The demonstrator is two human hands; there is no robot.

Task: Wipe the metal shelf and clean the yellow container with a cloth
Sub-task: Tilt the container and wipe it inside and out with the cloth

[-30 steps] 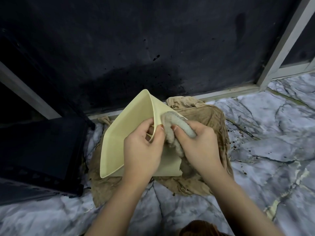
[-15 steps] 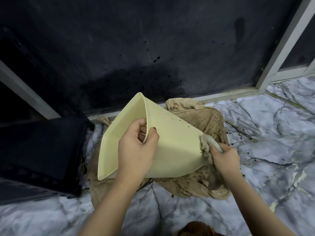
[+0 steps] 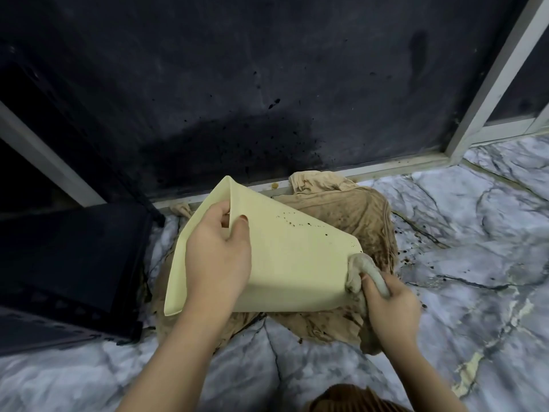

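Yellow container looks light, stiff, thin-walled plastic; left hand pinches its rim, right hand grips the wadded cloth at its corner.

Both bare forearms reach forward from the bottom of the view. The left hand grips the rim of the container, thumb on the outer wall and fingers curled over the edge to the inside, back of the hand facing up. The right hand sits lower and to the right, fingers curled round a bunched cloth, which it presses against the container's lower right corner.
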